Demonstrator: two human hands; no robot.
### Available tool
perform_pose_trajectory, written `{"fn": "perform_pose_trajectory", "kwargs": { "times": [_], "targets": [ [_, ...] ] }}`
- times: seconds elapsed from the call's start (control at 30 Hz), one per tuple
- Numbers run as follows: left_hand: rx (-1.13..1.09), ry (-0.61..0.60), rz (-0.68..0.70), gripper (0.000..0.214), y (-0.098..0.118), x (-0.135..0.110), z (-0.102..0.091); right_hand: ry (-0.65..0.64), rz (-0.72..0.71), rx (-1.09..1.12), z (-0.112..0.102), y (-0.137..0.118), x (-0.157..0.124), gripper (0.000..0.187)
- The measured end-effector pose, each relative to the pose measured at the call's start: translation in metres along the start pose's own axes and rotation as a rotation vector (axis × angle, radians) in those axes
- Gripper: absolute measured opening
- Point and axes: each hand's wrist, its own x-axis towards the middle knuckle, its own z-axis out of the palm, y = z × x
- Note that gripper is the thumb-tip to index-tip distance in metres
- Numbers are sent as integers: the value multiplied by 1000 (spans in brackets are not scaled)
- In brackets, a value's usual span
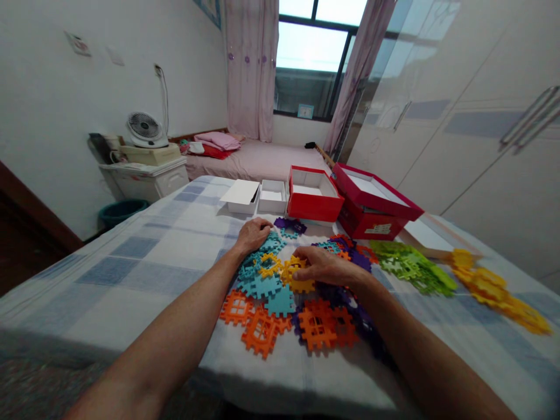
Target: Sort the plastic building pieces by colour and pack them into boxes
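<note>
A heap of flat, square interlocking plastic tiles lies on a bed with a blue-and-white checked sheet (131,274). My left hand (252,233) rests with curled fingers on the teal tiles (265,286) at the heap's far left. My right hand (324,265) lies over the middle of the heap, its fingers closed on a yellow tile (294,274). Orange tiles (280,324) lie nearest to me, purple tiles (290,224) farthest. Green tiles (411,265) and more yellow tiles (494,289) spread to the right.
Two red boxes (312,198) (374,207) and white box parts (258,195) stand behind the heap. A white cabinet with a small fan (144,129) is at the left wall, and a teal bin (120,211) stands on the floor. White wardrobe doors (472,128) rise to the right.
</note>
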Motion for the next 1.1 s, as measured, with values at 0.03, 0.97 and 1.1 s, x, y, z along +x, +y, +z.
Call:
{"fn": "perform_pose_trajectory", "kwargs": {
  "times": [0.03, 0.97, 1.1],
  "targets": [
    [1, -1, 0, 32, 0, 0, 0, 1, 4, -53, 3, -2, 1, 39],
    [25, 5, 16, 33, -2, 0, 1, 107, -23, -311, 21, -17, -4, 37],
    [32, -1, 20, 34, -1, 0, 0, 172, -16, -311, 19, -18, -6, 39]
  ]
}}
